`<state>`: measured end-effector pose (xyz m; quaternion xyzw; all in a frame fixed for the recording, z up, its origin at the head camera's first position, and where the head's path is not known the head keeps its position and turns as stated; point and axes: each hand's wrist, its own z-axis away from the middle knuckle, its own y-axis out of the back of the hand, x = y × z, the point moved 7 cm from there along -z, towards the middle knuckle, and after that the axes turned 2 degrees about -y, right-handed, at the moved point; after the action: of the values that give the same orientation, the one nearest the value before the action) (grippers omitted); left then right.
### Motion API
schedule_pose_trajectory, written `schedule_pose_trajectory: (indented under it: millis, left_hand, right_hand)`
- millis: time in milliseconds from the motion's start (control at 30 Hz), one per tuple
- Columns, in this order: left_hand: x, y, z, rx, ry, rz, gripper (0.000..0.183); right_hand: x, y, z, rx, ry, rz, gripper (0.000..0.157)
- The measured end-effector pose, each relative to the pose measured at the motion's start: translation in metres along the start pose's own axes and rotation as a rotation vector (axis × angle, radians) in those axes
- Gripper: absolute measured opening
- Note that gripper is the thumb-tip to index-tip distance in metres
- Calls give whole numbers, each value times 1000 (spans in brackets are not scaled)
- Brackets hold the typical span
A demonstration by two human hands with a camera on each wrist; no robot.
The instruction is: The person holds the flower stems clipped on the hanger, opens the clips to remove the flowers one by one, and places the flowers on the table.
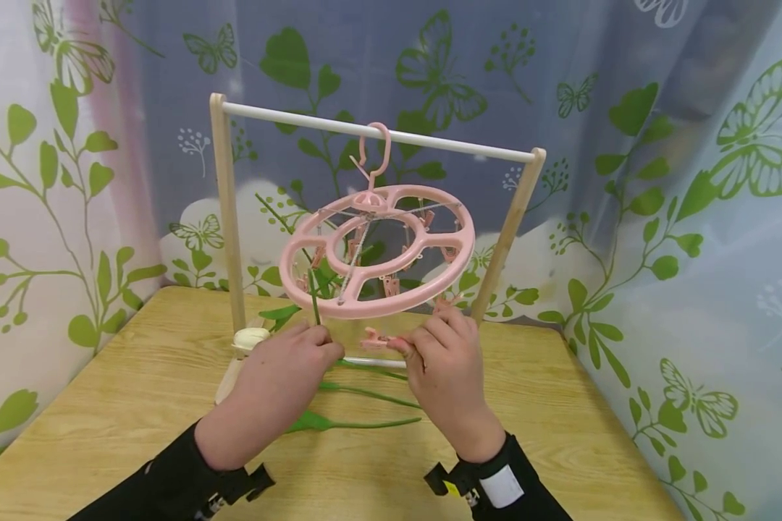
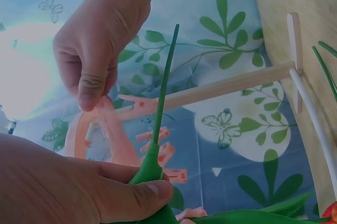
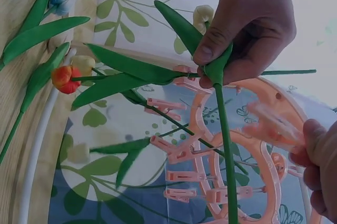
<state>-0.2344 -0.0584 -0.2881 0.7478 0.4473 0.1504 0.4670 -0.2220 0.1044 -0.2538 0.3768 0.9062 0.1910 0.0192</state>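
Note:
My left hand (image 1: 283,380) pinches an artificial tulip (image 3: 225,145) at the leaves; its bare green stem points up in the head view. A cream flower head (image 3: 203,16) shows behind that hand in the right wrist view. On the other side, my right hand (image 1: 450,369) grips a pink clothespin (image 1: 376,339) between thumb and fingers, below the rim of a round pink clip hanger (image 1: 365,312). The clothespin looks blurred in the right wrist view, apart from the held stem. Several clips dangle from the hanger, and other tulips (image 3: 126,76) hang among them.
The hanger hooks over the white bar (image 1: 287,118) of a wooden stand (image 1: 229,217) on the table (image 1: 528,449). More tulips (image 1: 371,423) lie on the tabletop below the hands. A patterned curtain (image 1: 678,253) surrounds the back and sides.

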Motion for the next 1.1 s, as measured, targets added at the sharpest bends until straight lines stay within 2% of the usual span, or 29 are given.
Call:
schedule_pose_trajectory:
  millis: [167, 467, 700, 967, 1100]
  left_hand:
    - [0, -1, 1, -8, 13, 5, 22]
    - [-2, -1, 3, -7, 31, 18, 25]
    - [-4, 3, 5, 11, 39, 25, 21]
    - [-7, 3, 5, 0, 43, 16, 24]
    - [-10, 2, 5, -5, 46, 9, 25]
  right_hand:
    - [-2, 2, 0, 25, 16, 10, 26]
    - [-4, 0, 2, 9, 40, 12, 28]
    - [-7, -11, 7, -107, 37, -41, 12]
    - [-6, -18, 12, -188, 36, -5, 25]
    - [-3, -22, 16, -232, 30, 10, 26]
